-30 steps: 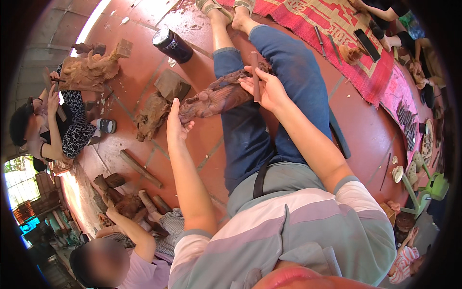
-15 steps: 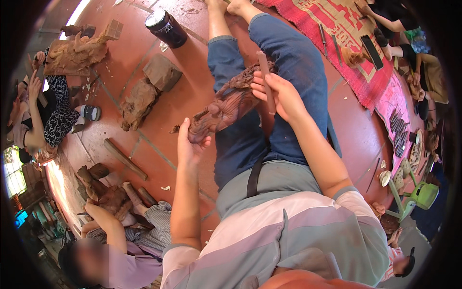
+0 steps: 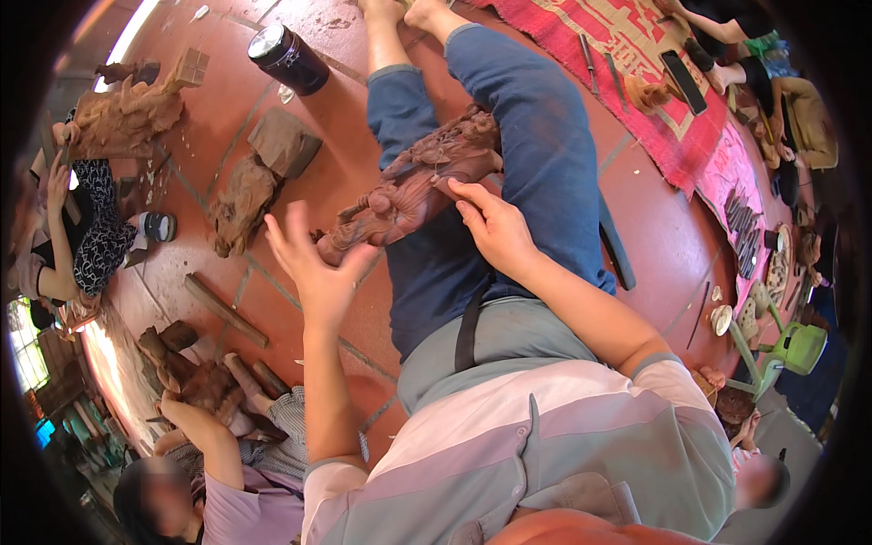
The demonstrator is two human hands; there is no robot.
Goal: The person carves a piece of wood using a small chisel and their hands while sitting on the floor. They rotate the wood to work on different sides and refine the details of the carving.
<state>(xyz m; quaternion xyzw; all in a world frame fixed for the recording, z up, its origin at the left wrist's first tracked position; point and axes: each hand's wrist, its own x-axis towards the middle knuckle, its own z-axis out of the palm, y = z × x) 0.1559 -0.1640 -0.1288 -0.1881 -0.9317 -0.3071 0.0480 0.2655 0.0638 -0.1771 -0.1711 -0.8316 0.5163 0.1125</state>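
A reddish-brown wood carving with figures and flowing folds lies slanted across my thighs. My left hand is open at the carving's lower left end, its fingers spread and its thumb beside the wood; whether it touches, I cannot tell. Over the middle of the carving, my right hand is closed with its fingertips at the surface. Between those fingertips shows the end of a flat brown strip; the rest of it is hidden by the hand.
A dark jar with a pale lid stands on the tiled floor. Wood blocks and a wooden bar lie left. Tools lie on a red mat at right. A co-worker sits close on my left; a green stool is at right.
My left hand has loosened from the carving's end and spread its fingers. The right hand has brought the strip down and left onto the carving. The whole view has shifted slightly.
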